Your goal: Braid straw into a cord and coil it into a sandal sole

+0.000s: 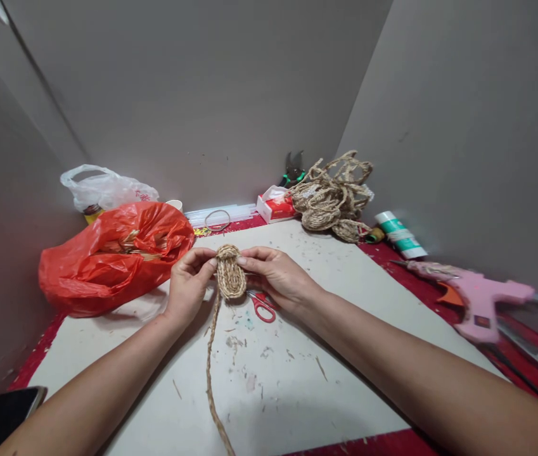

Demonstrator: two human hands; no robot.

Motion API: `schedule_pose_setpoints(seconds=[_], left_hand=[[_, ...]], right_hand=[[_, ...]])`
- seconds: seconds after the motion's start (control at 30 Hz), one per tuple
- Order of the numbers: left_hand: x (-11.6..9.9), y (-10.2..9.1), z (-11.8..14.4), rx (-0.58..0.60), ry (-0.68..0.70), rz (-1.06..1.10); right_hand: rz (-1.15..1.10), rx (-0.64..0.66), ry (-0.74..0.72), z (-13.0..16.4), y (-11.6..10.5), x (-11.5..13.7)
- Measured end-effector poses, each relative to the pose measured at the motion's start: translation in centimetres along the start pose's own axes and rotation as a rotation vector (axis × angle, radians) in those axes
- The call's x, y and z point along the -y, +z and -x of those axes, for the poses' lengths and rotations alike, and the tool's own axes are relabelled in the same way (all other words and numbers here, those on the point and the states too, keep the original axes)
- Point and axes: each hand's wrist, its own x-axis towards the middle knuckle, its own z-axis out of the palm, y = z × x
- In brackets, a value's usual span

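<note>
A small oval piece of coiled straw braid (231, 278), shaped like a tiny slipper with a band across its upper end, is held up between my two hands. My left hand (190, 278) pinches its upper left edge with thumb and forefinger. On the other side, the thumb and fingers of my right hand (278, 275) grip its upper right edge. A loose tail of braided cord (210, 373) hangs from the piece and runs down toward the front edge. Red-handled scissors (263, 309) lie just below my right hand, their blades partly hidden.
A red plastic bag (107, 259) holding straw sits left. Behind stand a tissue box (277, 206), pliers (293, 170) and a heap of braided cord (330, 199). At right are a pink glue gun (480, 297) and larger scissors (535, 354). Scraps dot the white board (297, 380).
</note>
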Motion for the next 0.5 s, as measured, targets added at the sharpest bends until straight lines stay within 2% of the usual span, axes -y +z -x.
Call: schedule_pose_setpoints(seconds=[0.27, 0.5], left_hand=[[-0.36, 0.04, 0.03, -0.009, 0.033, -0.018], [-0.32, -0.55, -0.04, 0.033, 0.268, -0.243]], right_hand=[[-0.016, 0.024, -0.02, 0.17, 0.31, 0.2], [-0.014, 0.024, -0.06, 0.03, 0.41, 0.01]])
